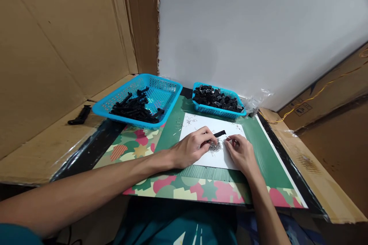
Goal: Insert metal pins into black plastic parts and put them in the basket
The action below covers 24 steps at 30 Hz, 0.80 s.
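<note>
My left hand (198,143) is closed around one end of a small black plastic part (220,133), which points up and to the right. Facing it, my right hand (240,150) pinches a thin metal pin (228,137) close to the part's free end. Whether the pin touches the part I cannot tell. Beneath the fingers, a pile of tiny silvery metal pieces (215,147) lies on a white sheet (201,159). My left fingers partly hide the pile and the part.
A large blue basket (100,111) holds slim black parts (135,107); a smaller blue basket (220,113) is full of black pieces (215,97). One black part (80,115) lies on cardboard at left. A clear plastic bag (254,103) sits behind the green patterned board (267,157).
</note>
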Each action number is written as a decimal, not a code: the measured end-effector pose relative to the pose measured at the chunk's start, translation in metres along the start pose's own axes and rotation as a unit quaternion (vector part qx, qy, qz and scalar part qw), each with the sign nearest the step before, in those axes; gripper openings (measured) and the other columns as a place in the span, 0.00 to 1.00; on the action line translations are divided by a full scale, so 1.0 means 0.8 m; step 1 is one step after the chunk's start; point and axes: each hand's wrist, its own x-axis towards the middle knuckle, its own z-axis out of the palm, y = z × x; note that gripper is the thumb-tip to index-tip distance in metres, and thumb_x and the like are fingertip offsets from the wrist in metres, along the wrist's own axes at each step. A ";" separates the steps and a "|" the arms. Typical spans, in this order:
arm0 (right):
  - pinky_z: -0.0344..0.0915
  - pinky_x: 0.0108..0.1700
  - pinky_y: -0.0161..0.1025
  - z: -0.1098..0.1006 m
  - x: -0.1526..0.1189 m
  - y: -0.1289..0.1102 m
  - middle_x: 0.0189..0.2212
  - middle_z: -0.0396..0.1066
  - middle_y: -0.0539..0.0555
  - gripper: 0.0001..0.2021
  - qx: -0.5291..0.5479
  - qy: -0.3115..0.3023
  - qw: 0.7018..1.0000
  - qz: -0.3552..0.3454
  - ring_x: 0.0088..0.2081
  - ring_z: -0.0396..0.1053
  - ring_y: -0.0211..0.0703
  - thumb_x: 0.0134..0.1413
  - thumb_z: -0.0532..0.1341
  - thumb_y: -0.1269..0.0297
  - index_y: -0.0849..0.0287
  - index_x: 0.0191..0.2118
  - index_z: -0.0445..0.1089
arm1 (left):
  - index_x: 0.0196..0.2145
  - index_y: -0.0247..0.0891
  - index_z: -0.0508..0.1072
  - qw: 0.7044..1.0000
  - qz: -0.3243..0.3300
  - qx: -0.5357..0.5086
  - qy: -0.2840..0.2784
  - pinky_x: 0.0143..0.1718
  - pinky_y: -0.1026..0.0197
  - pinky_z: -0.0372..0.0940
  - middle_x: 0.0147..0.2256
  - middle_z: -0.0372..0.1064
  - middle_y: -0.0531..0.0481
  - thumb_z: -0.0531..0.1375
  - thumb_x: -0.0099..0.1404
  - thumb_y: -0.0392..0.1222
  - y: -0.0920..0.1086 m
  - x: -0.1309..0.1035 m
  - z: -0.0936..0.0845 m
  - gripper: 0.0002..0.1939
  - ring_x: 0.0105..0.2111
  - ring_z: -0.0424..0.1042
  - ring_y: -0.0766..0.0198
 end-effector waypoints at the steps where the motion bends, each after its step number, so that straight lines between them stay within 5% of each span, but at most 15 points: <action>1: 0.64 0.40 0.44 0.000 0.000 0.001 0.31 0.77 0.57 0.12 0.003 -0.002 1.000 0.001 0.35 0.72 0.51 0.59 0.62 0.53 0.56 0.35 0.77 | 0.48 0.38 0.77 1.000 0.002 0.000 0.001 0.50 0.56 0.70 0.46 0.70 0.46 0.53 0.73 0.32 -0.001 0.000 0.000 0.14 0.44 0.74 0.59; 15: 0.62 0.39 0.43 -0.017 -0.015 -0.019 0.33 0.74 0.56 0.11 0.071 0.064 0.995 0.003 0.35 0.67 0.48 0.63 0.62 0.54 0.55 0.36 0.75 | 0.48 0.39 0.78 1.000 -0.001 -0.015 0.016 0.50 0.56 0.68 0.46 0.70 0.46 0.54 0.74 0.32 -0.003 0.001 0.004 0.13 0.44 0.74 0.59; 24: 0.63 0.36 0.39 -0.011 -0.059 -0.082 0.33 0.72 0.52 0.07 0.304 0.048 0.952 0.010 0.34 0.66 0.45 0.65 0.67 0.58 0.55 0.36 0.75 | 0.46 0.38 0.80 0.978 -0.061 -0.199 -0.006 0.38 0.62 0.63 0.40 0.71 0.49 0.62 0.75 0.50 0.013 0.005 0.012 0.14 0.37 0.68 0.63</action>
